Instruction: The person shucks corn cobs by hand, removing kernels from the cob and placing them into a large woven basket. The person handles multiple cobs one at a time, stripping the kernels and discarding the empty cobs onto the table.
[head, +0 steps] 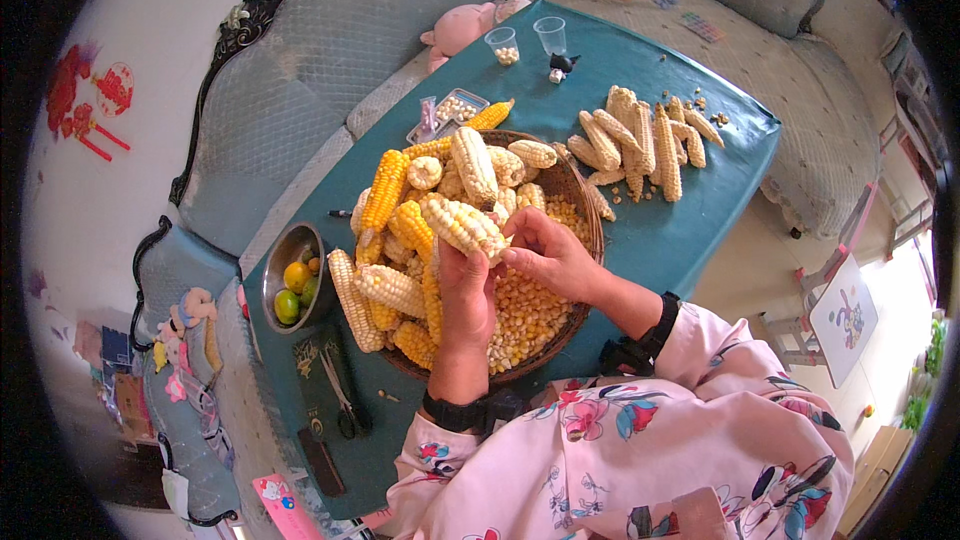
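Note:
A pale ear of corn (459, 225) is gripped from below by my left hand (466, 292), tilted over a round wicker basket (594, 236). Fingers and thumb of my right hand (551, 251) touch the ear's near end; whether a loose kernel sits between them is hidden. Yellow ears (385, 187) and white ears (474, 165) are heaped in the basket's far and left parts. Loose kernels (525, 315) fill its near right side, below both hands. To the right of the basket, bare corncobs (637, 135) lie piled on the teal-covered table (660, 240).
A metal bowl of citrus fruit (296, 281) stands left of the basket, with scissors (341, 390) nearer me. Farther back are a cup holding kernels (504, 49), another plastic cup (551, 36), a small figurine (560, 67) and a tray (456, 109). Sofas (300, 82) border the table.

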Available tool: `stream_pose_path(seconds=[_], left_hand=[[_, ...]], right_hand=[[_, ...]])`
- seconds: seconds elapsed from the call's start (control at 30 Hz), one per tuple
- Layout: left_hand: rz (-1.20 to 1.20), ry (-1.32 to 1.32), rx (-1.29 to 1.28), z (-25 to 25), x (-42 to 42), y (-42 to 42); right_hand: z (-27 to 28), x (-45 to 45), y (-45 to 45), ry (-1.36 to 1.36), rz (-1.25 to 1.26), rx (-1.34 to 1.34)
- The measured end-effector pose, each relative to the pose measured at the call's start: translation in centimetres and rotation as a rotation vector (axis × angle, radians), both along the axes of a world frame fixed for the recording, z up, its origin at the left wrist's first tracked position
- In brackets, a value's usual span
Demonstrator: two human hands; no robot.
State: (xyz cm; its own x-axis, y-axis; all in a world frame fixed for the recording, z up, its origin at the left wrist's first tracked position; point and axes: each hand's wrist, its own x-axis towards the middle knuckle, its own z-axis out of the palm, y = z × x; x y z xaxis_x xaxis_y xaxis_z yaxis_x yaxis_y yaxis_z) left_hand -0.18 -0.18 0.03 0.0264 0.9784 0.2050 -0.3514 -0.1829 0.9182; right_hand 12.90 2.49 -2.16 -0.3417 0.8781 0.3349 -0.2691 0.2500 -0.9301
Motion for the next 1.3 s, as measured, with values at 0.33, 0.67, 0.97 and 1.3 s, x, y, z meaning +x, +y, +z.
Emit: stream_pose_path(seconds=[0.33, 0.67, 0.97, 1.3], left_hand=[[0.152, 0.224, 0.089, 0.4, 0.8, -0.4], [0.117, -0.060, -0.012, -1.2, 0.4, 0.4], [0.027, -0.128, -0.097, -0.7, 0.3, 0.0], [0.070, 0.025, -0.013, -1.3, 0.4, 0.2]], right_hand=[[0.3, -0.3, -0.3, -0.272, -0.170, 0.220], [0.4, 0.1, 0.4, 0.039, 0.047, -0.264], [1.5, 0.5, 0.0, 0.156, 0.166, -0.378], [0.0, 0.0, 0.5, 0.075, 0.105, -0.235]])
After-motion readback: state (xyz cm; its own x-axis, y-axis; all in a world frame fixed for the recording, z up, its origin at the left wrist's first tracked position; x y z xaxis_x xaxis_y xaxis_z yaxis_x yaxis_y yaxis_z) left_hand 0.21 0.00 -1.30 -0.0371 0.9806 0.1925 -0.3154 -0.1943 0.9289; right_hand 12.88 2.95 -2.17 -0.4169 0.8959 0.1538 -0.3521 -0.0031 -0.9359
